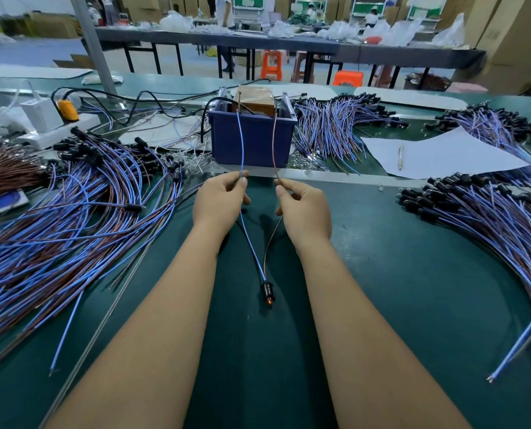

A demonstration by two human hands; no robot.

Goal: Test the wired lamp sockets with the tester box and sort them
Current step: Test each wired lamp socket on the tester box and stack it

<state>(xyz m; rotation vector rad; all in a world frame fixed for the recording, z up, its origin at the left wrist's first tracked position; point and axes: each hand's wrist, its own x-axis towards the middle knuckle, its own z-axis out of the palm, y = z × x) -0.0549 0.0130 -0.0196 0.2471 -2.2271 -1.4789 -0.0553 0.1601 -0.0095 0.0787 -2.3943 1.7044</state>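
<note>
From the head camera, both bare forearms reach forward over the green table (397,289). The left hand (219,201) has a narrow grip, pinching a blue wire (241,144) between thumb and forefinger; the right hand (304,209) pinches a brown wire (275,140) the same way. Both wires rise from the fingers to the brown tester box (256,99), which sits inside a blue bin (252,139) just beyond the hands. Below the hands the two wires run down and meet at a black lamp socket (267,292) lying on the table between the forearms, with a small orange glow at its near end.

A large heap of wired sockets (72,205) spreads to the left, another pile (490,218) curves along the right, and more bundles (335,125) lie beside the bin. A white sheet of paper (443,156) with a pen (400,157) on it lies to the right of the bin. A white power strip (56,131) sits far left.
</note>
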